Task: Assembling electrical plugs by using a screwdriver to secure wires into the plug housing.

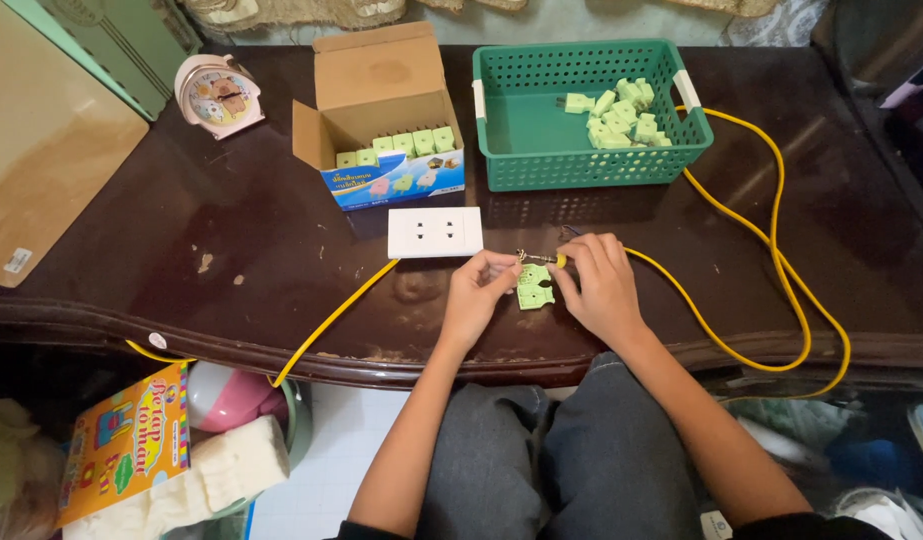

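Observation:
My left hand (478,293) and my right hand (597,285) meet over the front of a dark wooden table (231,260). Between them lies a small light green plug part (534,287), opened up, and both hands' fingers touch it. My right hand pinches the bare end of a yellow cable (771,260) at the plug. A white socket block (434,232) with its own yellow lead sits just beyond my left hand.
A green plastic basket (511,160) holds several green plugs (621,118) at the back right. An open cardboard box (381,110) with more green plugs stands beside it. A pink alarm clock (218,95) is at the back left. The yellow cable loops along the right front edge.

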